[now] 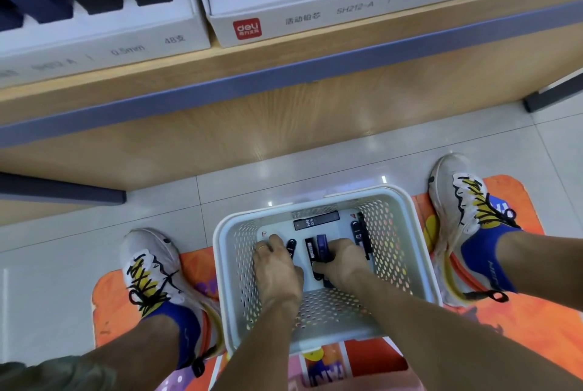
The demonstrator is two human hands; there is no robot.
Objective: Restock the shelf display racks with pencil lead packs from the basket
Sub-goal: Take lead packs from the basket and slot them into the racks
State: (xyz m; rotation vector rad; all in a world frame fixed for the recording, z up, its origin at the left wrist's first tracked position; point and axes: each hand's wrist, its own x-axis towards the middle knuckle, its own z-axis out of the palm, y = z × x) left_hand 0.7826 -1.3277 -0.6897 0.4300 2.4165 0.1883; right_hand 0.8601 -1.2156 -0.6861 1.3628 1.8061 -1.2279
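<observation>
A pale perforated basket (pixel 407 251) stands on the floor between my feet, with several dark pencil lead packs (pixel 316 220) lying on its bottom. Both my hands reach down inside it. My right hand (pixel 342 259) grips a few dark and purple packs (pixel 320 248) near the basket's middle. My left hand (pixel 276 261) is curled over the bottom at the left, next to a small black pack (pixel 291 247); whether it holds anything is hidden. Above, white display racks (pixel 315 16) with upright dark packs sit on the wooden shelf (pixel 284 56).
My two feet in white and yellow sneakers (pixel 151 267) stand either side of the basket on an orange mat (pixel 107 305). The shelf's wooden front panel and blue edge strip (pixel 220 81) overhang the tiled floor ahead. A second white rack (pixel 104 40) sits at the left.
</observation>
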